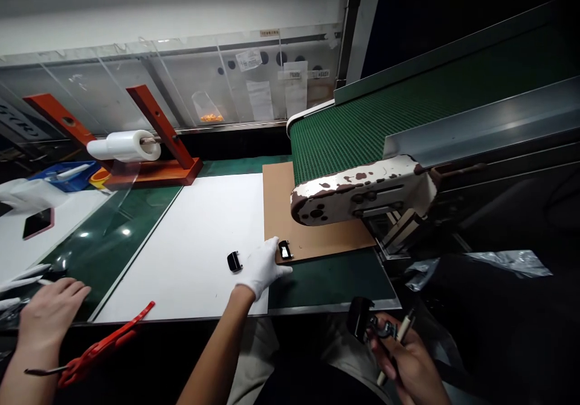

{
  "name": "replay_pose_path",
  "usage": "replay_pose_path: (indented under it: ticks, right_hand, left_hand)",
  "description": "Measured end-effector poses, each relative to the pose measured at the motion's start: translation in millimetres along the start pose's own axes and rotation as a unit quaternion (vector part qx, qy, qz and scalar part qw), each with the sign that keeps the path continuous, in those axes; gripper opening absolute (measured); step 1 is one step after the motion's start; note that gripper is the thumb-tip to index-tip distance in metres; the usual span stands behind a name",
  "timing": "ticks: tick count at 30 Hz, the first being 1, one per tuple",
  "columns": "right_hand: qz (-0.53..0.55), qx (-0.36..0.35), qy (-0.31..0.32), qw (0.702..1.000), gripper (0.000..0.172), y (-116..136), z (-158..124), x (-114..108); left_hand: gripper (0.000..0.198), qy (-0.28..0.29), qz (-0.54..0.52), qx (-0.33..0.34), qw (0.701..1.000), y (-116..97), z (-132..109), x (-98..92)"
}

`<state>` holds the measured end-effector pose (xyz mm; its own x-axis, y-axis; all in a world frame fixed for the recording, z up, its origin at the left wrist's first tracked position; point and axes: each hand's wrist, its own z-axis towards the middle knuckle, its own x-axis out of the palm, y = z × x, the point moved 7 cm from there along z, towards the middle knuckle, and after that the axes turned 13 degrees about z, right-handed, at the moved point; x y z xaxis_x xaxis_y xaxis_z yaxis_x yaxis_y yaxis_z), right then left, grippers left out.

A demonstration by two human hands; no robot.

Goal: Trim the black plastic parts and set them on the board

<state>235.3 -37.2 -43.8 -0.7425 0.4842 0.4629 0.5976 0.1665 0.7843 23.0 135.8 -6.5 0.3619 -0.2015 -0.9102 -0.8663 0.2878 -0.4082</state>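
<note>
My left hand (pixel 261 267), in a white glove, reaches across the white sheet (pixel 199 242). Its fingertips rest at the near edge of the brown cardboard (pixel 317 239), right beside a small black part (pixel 285 249). A second small black part (pixel 234 262) lies on the white sheet just left of that hand. My right hand (pixel 410 359), bare, is low at the right below the table edge. It grips a black part with a metal clip (pixel 365 322) and a thin pale stick (pixel 399 344).
A green conveyor belt (pixel 362 127) with a chipped white end cap (pixel 362 193) overhangs the cardboard. An orange stand holds a film roll (pixel 124 146) at the back left. Another person's bare hand (pixel 48 314) rests at the lower left beside a red tool (pixel 102 347). A phone (pixel 38 222) lies far left.
</note>
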Motion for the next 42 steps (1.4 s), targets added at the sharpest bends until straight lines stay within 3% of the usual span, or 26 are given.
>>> replay_pose_path:
  ticks: [3, 6, 8, 11, 15, 22, 27, 31, 35, 42]
  right_hand:
    - [-0.006, 0.025, 0.027, 0.999, 0.047, -7, 4, 6]
    - [-0.011, 0.052, 0.059, 0.997, 0.049, -17, 8, 15]
    - [-0.017, 0.067, 0.075, 0.995, 0.05, -23, 10, 21]
    - [-0.024, 0.08, 0.091, 0.992, 0.05, -28, 10, 29]
    - [-0.033, 0.078, 0.109, 0.99, 0.048, -25, 8, 37]
    - [-0.065, 0.064, 0.146, 0.985, 0.049, -19, 6, 39]
    - [-0.09, 0.028, 0.128, 0.987, 0.046, -8, 5, 37]
    - [-0.142, 0.005, 0.096, 0.985, 0.054, 5, 4, 42]
    - [-0.183, 0.043, 0.112, 0.976, 0.046, 10, 2, 55]
    - [-0.105, 0.142, 0.136, 0.975, 0.044, -5, 0, 57]
  left_hand:
    - [0.068, 0.011, -0.059, 0.018, 0.998, -20, -42, -1.8]
    - [0.109, 0.06, -0.177, 0.066, 0.98, -50, -75, 5.5]
    - [0.116, 0.083, -0.232, 0.102, 0.964, -70, -86, 9.7]
    - [0.107, 0.062, -0.233, 0.133, 0.961, -83, -91, 11.5]
    - [0.098, 0.016, -0.214, 0.13, 0.968, -81, -92, 12.8]
    - [0.085, 0.065, -0.233, 0.13, 0.962, -85, -92, 14.3]
    - [0.074, -0.053, -0.125, 0.203, 0.97, -83, -94, 8.5]
    - [0.068, -0.083, -0.065, 0.213, 0.971, -75, -93, 12.8]
    - [0.063, -0.107, -0.046, 0.233, 0.966, -74, -96, 11.4]
    - [0.065, -0.181, -0.05, 0.226, 0.956, -67, -118, 16.5]
